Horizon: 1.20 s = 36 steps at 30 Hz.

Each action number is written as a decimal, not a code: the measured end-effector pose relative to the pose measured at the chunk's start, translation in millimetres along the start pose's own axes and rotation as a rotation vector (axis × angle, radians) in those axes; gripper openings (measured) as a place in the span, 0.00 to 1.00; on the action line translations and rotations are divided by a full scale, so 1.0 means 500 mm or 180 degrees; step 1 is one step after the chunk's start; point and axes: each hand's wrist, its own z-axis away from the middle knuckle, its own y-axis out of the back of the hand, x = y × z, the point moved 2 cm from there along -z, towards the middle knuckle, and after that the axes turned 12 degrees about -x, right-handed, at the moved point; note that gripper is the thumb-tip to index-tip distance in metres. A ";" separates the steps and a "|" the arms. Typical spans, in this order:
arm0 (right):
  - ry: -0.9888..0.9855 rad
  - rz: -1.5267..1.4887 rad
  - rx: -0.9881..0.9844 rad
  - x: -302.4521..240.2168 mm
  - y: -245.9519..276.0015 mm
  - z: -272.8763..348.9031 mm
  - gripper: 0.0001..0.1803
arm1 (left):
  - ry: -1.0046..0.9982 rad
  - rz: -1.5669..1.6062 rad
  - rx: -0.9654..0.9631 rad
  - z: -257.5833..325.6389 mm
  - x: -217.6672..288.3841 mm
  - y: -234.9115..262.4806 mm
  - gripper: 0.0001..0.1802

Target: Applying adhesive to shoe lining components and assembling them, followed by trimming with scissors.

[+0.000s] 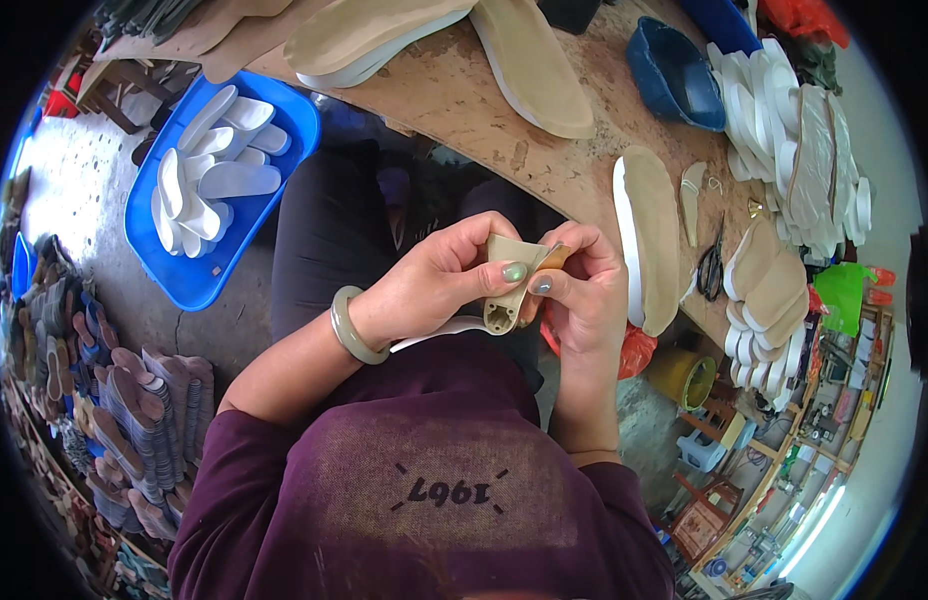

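Both hands meet over my lap around a beige shoe heel (501, 314), whose hollow, ribbed end faces me. My left hand (446, 272), with a pale bangle (346, 328) on the wrist, grips it with the thumb laid across its side. At its right edge, my right hand (587, 290) pinches a thin beige flap (555, 257) with a brownish face between thumb and fingers. A white curved strip (436, 333) runs from the heel toward my left wrist; whether it is joined to the heel I cannot tell.
A wooden table (584, 180) carries beige-topped insoles (652, 240), black scissors (712, 268), a dark blue bowl (674, 75) and stacked white soles (769, 110). To the left, a blue basin (306, 120) holds white soles. Piled soles (134, 420) cover the lower left floor.
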 end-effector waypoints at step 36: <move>-0.0629 -0.0083 -0.0492 0.034 -0.028 -0.029 0.29 | 0.0092 0.0922 0.0382 0.008 -0.034 0.081 0.11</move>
